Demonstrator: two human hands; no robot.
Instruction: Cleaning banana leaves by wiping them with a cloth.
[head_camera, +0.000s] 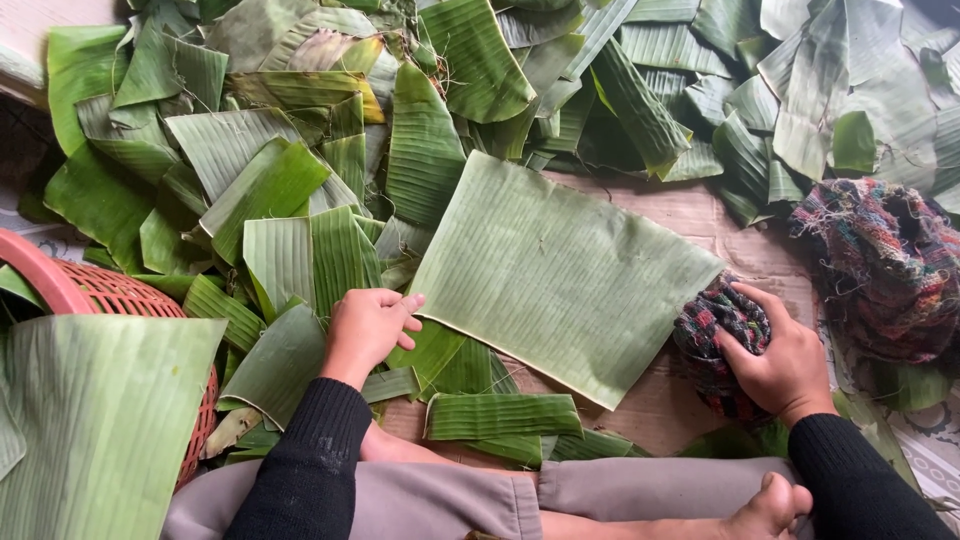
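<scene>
Fingers (405, 310) of left hand (368, 325) curled narrow, pinning near corner of large flat banana leaf (555, 270) just right of them, while right hand (775, 355), clenched around bunched multicoloured rag (720, 325) at far edge, best wiping with the ribs, pressing lightly to avoid tearing.

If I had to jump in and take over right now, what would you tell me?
Left hand: fingers pressed on the near left corner of the big banana leaf sheet, pinning it flat on the cardboard.
Right hand: closed around a balled-up multicoloured cloth at the sheet's right edge.
A second multicoloured cloth lies to the right. A heap of cut banana leaves fills the far and left side; a pink basket at left has a leaf over it.
Whether the sheet is wiped yet cannot be told.
</scene>
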